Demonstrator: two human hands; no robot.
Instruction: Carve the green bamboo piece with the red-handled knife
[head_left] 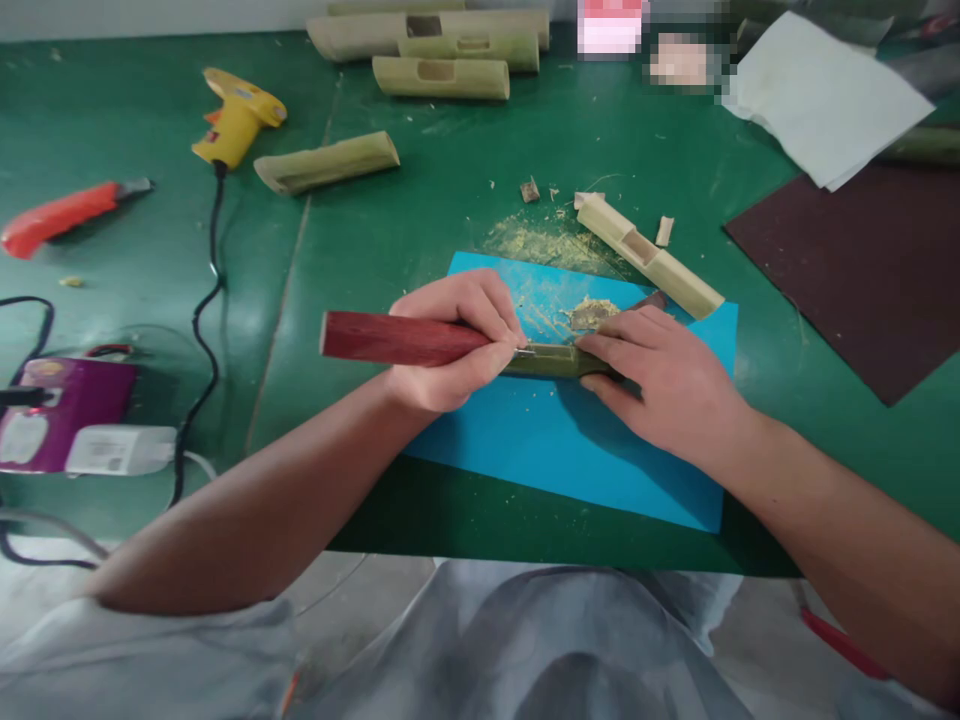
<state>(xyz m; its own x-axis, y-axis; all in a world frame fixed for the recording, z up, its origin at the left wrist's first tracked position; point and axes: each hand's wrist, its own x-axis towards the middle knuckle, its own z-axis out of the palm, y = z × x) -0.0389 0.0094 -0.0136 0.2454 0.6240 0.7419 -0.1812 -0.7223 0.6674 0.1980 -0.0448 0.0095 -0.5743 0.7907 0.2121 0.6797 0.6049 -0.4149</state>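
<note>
My left hand (457, 340) is closed around a carving knife with a thick dark red wooden handle (401, 338). Its thin metal tip rests against a green bamboo piece (544, 360). My right hand (660, 375) grips the other end of that bamboo, fingers wrapped over it. Both hands are above a blue sheet (577, 440) that lies near the table's front edge. Yellowish shavings (596, 312) are heaped on the sheet behind the bamboo. A notched pale bamboo length (649, 255) lies at an angle just beyond my right hand.
On the left are a yellow glue gun (238, 115) with a black cord, a red utility knife (71, 215) and a purple power box (64, 405). Bamboo tubes (442, 78) line the back. At right lie a brown sheet (862, 270) and white paper (825, 100).
</note>
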